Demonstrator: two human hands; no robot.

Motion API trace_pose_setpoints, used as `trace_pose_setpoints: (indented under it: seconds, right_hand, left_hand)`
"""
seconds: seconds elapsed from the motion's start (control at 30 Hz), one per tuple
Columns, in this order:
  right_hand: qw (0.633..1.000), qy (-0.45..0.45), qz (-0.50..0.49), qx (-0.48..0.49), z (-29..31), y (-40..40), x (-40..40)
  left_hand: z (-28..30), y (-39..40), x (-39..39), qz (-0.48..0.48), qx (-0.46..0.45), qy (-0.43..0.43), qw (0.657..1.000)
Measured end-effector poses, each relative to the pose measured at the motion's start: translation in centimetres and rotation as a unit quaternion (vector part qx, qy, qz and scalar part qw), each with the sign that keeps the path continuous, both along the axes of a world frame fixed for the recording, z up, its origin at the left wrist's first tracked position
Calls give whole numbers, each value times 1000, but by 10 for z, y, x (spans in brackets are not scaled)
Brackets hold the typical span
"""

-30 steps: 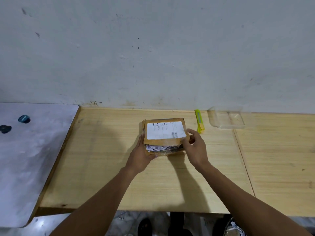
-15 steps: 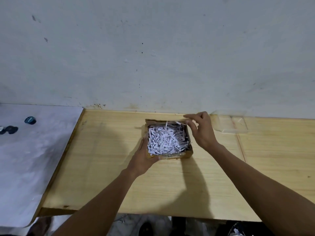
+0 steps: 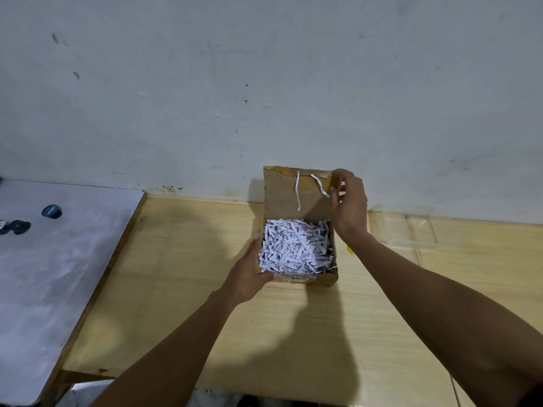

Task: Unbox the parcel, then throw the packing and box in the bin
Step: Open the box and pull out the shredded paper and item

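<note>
Wooden table (image 3: 182,289) against wall; on it, open cardboard box (image 3: 323,279), clear plastic tray (image 3: 402,230) just right of it
</note>
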State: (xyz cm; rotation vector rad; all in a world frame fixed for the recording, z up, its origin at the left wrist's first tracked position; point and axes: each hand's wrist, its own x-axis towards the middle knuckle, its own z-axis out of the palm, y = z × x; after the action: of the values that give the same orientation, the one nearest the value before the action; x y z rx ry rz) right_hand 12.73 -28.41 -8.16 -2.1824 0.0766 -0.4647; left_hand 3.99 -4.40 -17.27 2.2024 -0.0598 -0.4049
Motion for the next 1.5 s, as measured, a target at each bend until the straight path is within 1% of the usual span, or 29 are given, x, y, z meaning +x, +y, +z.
trace_pose_setpoints:
  seconds: [0.07,0.2,0.5,0.57,0.67,0.73,0.8,0.87,0.97,1.07,1.2,1.27,1.33,1.4,1.5]
  right_hand:
    - [999,24,13,-28,-9,0,-1]
    - [991,98,28,-87,-25,0,-4]
    - [981,159,37,-106,-26,1,-15]
    - [982,160,34,-98,-23,2,-24]
    - [985,144,36,-87,-22,3,-45]
    - [983,125,72,-115,-29,2,-64]
    - [970,114,130,-169,-39,0,-77]
    - [953,140,179,-200,-47,-1,-81]
    - [921,194,226,-251,-53,3,-72]
    - [890,243,246,-297,-61,6,-57]
    - [855,294,265,-334,-71,9,-39]
    - [847,301,271,-345,-75,11,-34]
    - [845,290,265,-363,-80,13,-31]
    - [851,262,250,-381,-84,14,-31]
    - [862,225,238,-386,-93,13,-33]
  left_hand:
    - [0,-3,3,-2,5,5,1000]
    - [2,-4,5,-4,13,9,1000]
    - [13,-6,1,-4,-5,18,1000]
    - [17,-6,1,-7,-6,17,1000]
    - [22,-6,2,-29,-7,-13,999]
    - [27,-4,1,-49,20,-45,998]
    - [33,-4,3,-77,51,-101,991]
    - [39,-9,11,-128,91,-132,979]
    - [44,-24,30,-194,165,-110,961]
    - [44,-40,47,-248,245,-90,933]
    - [43,-52,69,-273,290,-35,917]
    - [42,-54,78,-289,301,-4,909]
    - [38,-55,82,-290,299,9,909]
    - [31,-58,79,-275,304,-6,912]
    - [17,-63,73,-260,336,-57,903]
